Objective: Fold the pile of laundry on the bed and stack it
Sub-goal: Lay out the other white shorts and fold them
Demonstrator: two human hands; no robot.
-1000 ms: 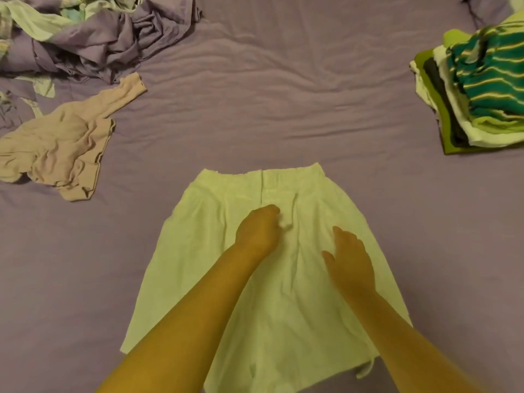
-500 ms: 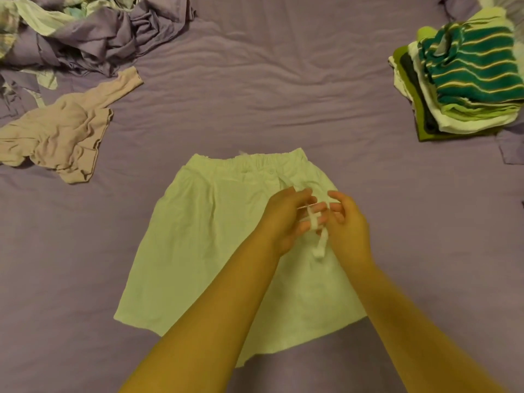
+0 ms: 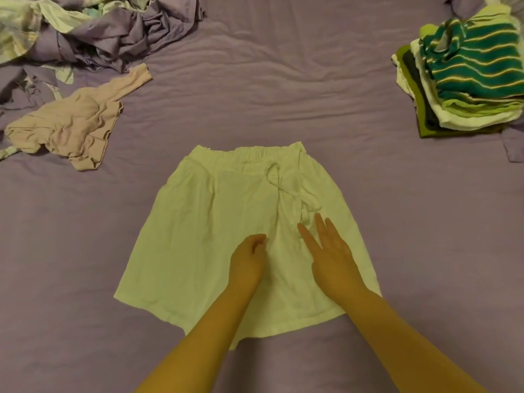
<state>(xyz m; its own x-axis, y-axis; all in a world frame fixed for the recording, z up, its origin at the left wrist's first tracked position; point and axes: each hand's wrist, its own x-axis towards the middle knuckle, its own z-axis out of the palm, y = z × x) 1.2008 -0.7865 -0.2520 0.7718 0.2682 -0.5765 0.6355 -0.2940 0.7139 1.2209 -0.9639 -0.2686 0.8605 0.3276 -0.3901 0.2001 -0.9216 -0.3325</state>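
Pale shorts [image 3: 209,234] spread flat on the purple bed [image 3: 269,89], near the bottom middle. Waistband at the far end, leg openings at the near end. A thin drawstring [image 3: 286,188] lying loose on the cloth, running from the waistband down toward the right side.

Both hands over the shorts. Left hand [image 3: 248,260] near the middle of the shorts, fingers curled in. Hard to tell if a bit of cloth sits pinched under those fingers or nothing at all. Right hand [image 3: 330,252] just beside it, flat and spread, fingers [image 3: 320,225] straight and pointing up toward the end of the drawstring. Palm down on the cloth, holding nothing. Both bare arms coming in from the bottom edge.

Up in the far left corner, a messy pile [image 3: 85,32] of clothes, not folded: purple cloth all bunched up, with some light printed cloth mixed in. Just below that pile, a crumpled tan top [image 3: 73,129], lying by itself on the bed, well apart from the shorts.

Over on the far right, a neat stack [image 3: 465,109] of folded clothes. On top of it, a green striped shirt [image 3: 476,72] with thin pale lines. Under that, light green, white and dark green layers. Stack well apart from the shorts too.

Bed sheet wrinkled in soft waves between the pile and the stack.
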